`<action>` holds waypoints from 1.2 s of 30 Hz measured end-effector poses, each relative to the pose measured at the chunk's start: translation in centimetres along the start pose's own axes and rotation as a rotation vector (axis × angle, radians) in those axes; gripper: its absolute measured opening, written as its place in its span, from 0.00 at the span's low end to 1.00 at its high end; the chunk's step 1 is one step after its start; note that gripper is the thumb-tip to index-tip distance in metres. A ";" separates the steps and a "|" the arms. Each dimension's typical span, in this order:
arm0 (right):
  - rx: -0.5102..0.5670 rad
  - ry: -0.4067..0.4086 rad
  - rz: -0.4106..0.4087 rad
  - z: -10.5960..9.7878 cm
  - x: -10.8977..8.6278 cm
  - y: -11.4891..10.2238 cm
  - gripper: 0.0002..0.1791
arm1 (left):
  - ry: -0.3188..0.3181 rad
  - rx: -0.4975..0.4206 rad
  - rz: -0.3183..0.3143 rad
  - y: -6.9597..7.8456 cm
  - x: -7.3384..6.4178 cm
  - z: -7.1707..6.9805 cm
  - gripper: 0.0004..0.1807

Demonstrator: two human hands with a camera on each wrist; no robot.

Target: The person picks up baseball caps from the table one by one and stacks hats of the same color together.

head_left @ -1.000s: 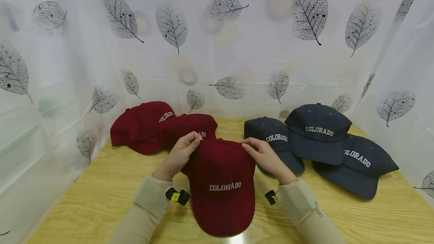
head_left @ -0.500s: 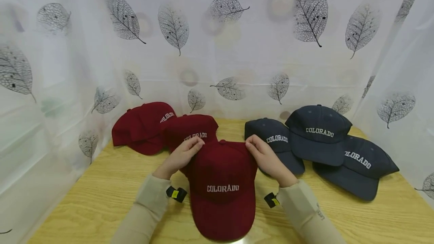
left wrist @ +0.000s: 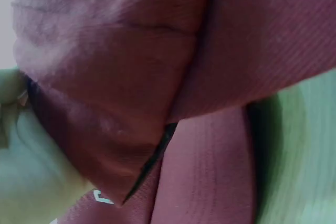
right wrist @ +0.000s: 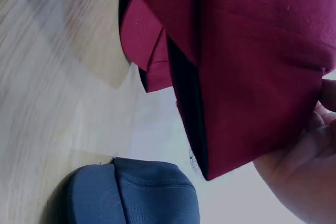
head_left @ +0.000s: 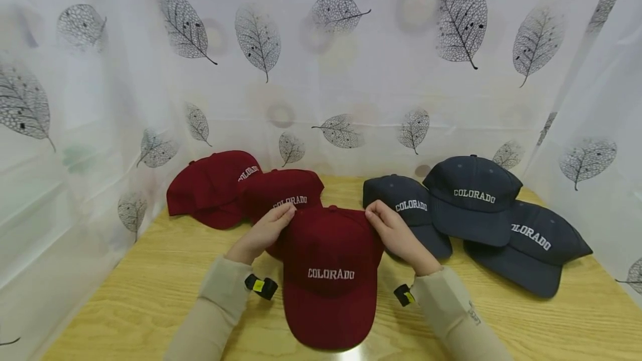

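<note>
Both hands hold a dark red baseball cap (head_left: 331,249) lettered COLORADO, its brim pointing down toward the person. The left hand (head_left: 266,234) pinches the crown at its upper left. At the upper right, the right hand (head_left: 396,235) pinches the crown the same way. In the left wrist view the cap's side (left wrist: 115,66) fills much of the picture, with the hand at the left edge. The right wrist view shows the cap's folded side (right wrist: 257,87) hanging above the table, the thumb and fingers on its edge. Fingers behind the fabric are partly hidden.
Two more red caps, one (head_left: 213,188) at the far left and one (head_left: 281,188) just behind the held cap, lie on the wooden table (head_left: 150,288). Three navy caps, left (head_left: 401,199), middle (head_left: 471,183) and right (head_left: 531,244), overlap at the right. A leaf-printed curtain (head_left: 321,60) encloses the table.
The held red cap has tilted and shifted slightly. The right hand has moved a little to the right along its top edge, and the cap behind shows more of its lettering.
</note>
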State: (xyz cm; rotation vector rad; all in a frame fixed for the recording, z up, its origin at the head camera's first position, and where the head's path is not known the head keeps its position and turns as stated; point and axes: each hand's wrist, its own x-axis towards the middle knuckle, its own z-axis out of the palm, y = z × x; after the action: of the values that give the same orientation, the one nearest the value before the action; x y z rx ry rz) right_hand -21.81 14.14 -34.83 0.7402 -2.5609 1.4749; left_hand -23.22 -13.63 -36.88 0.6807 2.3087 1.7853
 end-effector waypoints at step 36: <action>-0.196 -0.076 0.047 1.3 -0.3 1.3 0.08 | 0.153 0.085 -0.151 -1.9 0.8 1.1 0.08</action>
State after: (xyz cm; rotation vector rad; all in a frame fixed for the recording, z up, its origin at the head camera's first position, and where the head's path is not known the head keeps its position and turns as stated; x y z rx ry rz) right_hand -21.95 13.65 -36.60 0.7263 -2.7459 1.2056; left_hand -24.01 -12.65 -38.84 0.3799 2.4728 1.7358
